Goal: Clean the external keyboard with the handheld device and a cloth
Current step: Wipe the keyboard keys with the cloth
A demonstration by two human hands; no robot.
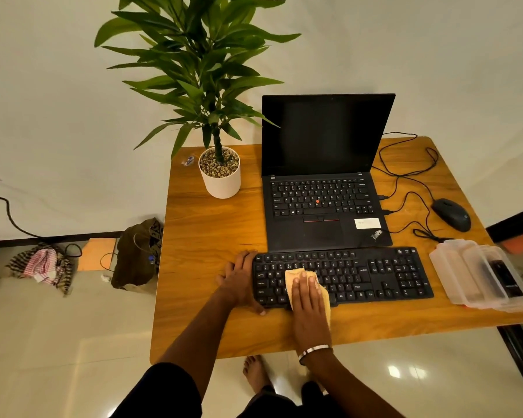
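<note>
Bare feet on pale floor tiles are seen nearest the lens, below the two forearms. Just above them, the right hand is laid flat with straight fingers on a yellow cloth, which is pressed onto the left half of the black external keyboard; nothing is curled around, and a silver bangle is worn at that wrist. To the left of this hand, the left hand is rested against the keyboard's left end, its fingers spread along the edge and the thumb at the near corner, so the keyboard is steadied rather than grasped.

Well to the right of the right hand, past the keyboard's far end, clear plastic containers are stacked on the wooden desk; a dark, slim object is held inside, and whether it is the handheld device cannot be told.

Beyond the hands, an open black laptop is set just behind the keyboard. Farther off to its left, a white pot filled with pebbles holds a leafy plant. A wired mouse is placed to the laptop's right.
</note>
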